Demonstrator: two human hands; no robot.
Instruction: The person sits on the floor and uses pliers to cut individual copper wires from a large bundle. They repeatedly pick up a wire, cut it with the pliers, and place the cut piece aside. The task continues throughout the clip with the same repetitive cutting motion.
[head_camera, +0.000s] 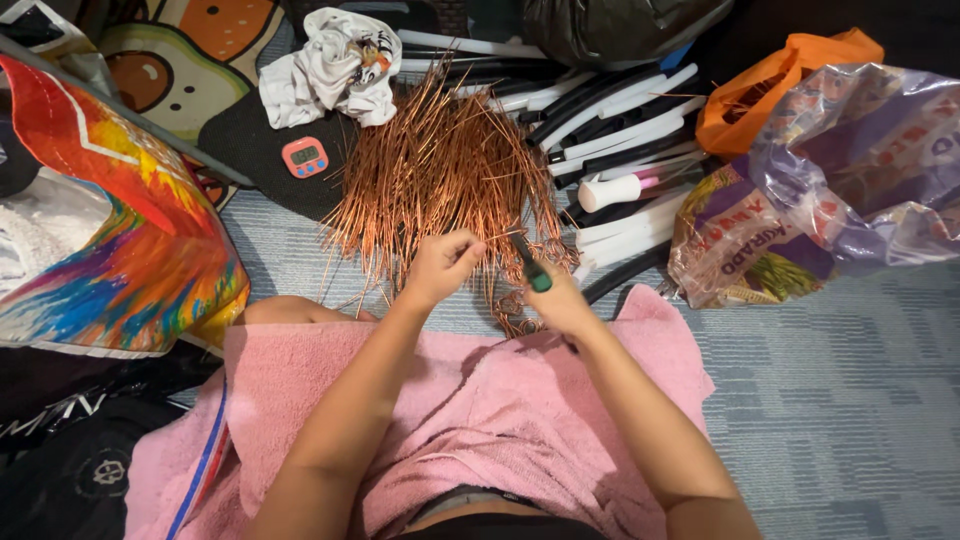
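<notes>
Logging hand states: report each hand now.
Left hand: closed, pinching copper wire.
Right hand: closed on green-handled tool.

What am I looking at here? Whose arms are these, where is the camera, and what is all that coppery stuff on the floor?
There is no machine: a person is working with bare hands. The one picture comes from a camera worn on that person's head, looking down, so the arms reach up from the bottom edge. The left hand pinches thin copper strands. The right hand grips a tool with a green handle; what sort of tool is hard to tell. Before them lies a pile of copper wires on grey carpet. Beyond it are black and white tubes, a small pink timer, a crumpled white cloth and plastic bags. A pink towel covers the lap.
</notes>
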